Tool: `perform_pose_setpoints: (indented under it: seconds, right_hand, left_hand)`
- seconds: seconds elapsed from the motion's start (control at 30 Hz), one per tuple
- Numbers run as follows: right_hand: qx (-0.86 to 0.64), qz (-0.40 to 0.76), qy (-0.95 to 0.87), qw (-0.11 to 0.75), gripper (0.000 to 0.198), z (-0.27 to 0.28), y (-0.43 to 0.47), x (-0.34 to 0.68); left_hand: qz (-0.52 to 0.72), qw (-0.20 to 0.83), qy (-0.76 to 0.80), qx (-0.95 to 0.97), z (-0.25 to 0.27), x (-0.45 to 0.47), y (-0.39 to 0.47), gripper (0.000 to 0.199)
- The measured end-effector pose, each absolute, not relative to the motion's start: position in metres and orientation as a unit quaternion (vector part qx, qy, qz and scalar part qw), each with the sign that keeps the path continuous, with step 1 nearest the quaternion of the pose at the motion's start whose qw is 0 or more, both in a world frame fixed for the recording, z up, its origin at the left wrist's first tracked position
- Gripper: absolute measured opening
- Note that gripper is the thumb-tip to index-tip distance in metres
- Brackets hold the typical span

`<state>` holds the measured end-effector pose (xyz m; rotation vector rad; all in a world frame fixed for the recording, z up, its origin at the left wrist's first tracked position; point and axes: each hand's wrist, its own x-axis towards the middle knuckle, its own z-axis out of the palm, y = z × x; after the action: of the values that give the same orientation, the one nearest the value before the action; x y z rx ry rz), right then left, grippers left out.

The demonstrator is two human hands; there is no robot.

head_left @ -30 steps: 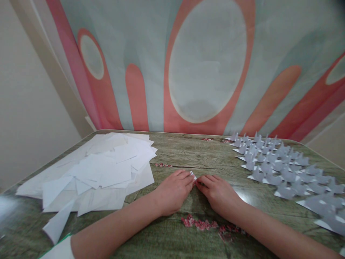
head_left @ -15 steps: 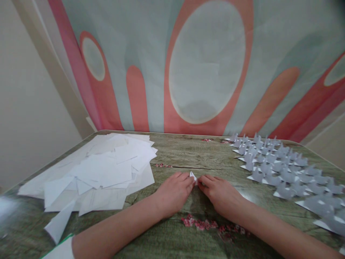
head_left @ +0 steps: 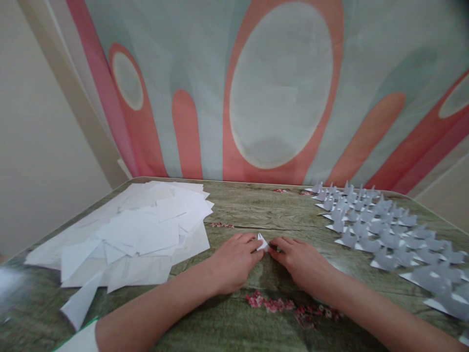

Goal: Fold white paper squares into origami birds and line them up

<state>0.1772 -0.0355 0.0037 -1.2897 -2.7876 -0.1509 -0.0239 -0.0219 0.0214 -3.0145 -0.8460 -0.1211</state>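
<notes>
A small folded piece of white paper (head_left: 262, 243) lies at the middle of the table, its pointed tip away from me. My left hand (head_left: 240, 259) grips its left side, fingers closed with the thumb at the near edge. On the other side, my right hand (head_left: 296, 261) has its fingertips pinched at the paper's right corner. Parts of the paper are hidden behind my fingers.
A loose heap of white paper sheets (head_left: 142, 230) covers the table's left side. Rows of folded paper figures (head_left: 388, 234) stand on the right. The wood-patterned table (head_left: 245, 205) meets a printed cloth (head_left: 208, 146) at the back.
My left fingers have shifted slightly left, so more of the folded paper shows between my hands. My right hand stays at its corner.
</notes>
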Motion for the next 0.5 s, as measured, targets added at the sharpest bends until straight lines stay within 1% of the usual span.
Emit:
perform_pose_setpoints:
  seconds: [0.3,0.4,0.5]
  right_hand:
    - [-0.42,-0.051,-0.905,0.039,0.025,0.003,-0.035,0.177]
    - [-0.421,-0.033,-0.904,0.07,0.026,-0.002,-0.034,0.178]
    - [-0.43,0.006,-0.893,0.13,0.027,-0.008,-0.032,0.179]
  left_hand:
    - [-0.032,0.004,-0.265,-0.964,0.022,-0.026,-0.022,0.037]
    - [-0.041,0.006,-0.269,-0.962,0.021,-0.025,-0.022,0.034]
    - [-0.048,0.013,-0.287,-0.957,0.02,-0.024,-0.024,0.032]
